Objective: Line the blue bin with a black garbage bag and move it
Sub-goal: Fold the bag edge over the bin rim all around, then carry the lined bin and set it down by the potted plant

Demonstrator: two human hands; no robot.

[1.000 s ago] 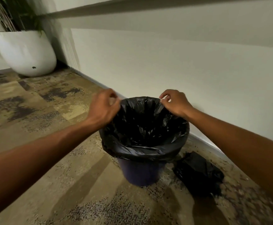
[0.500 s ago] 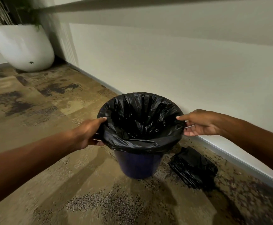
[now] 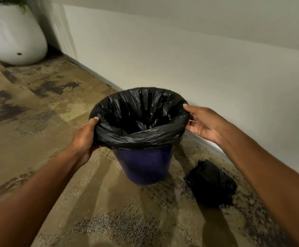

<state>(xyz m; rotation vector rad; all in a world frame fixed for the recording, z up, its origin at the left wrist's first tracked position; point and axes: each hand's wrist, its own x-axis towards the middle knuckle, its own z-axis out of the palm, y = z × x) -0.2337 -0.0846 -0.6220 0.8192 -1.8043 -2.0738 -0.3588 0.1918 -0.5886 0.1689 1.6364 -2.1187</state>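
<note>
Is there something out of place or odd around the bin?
A crumpled black plastic bundle lies loose on the carpet right of the blue bin. The garbage bag sits neatly over the rim.

1. Pale, off-white wall [image 3: 189, 56], running from the upper left corner diagonally down to the right edge.
2. Grey baseboard [image 3: 95, 73] along the foot of that wall, meeting the floor.
3. Patterned carpet [image 3: 38, 122] in tan and brown, with dark mottled patches and paler rectangular blocks.
4. Large white rounded planter [image 3: 15, 36] in the far left corner of the floor, close to the wall; green leaves just visible at its top.
5. Crumpled black plastic bundle [image 3: 211, 184] lying on the carpet near the baseboard, toward the right.
6. Dim, warm light; soft shadows across the near carpet.
</note>
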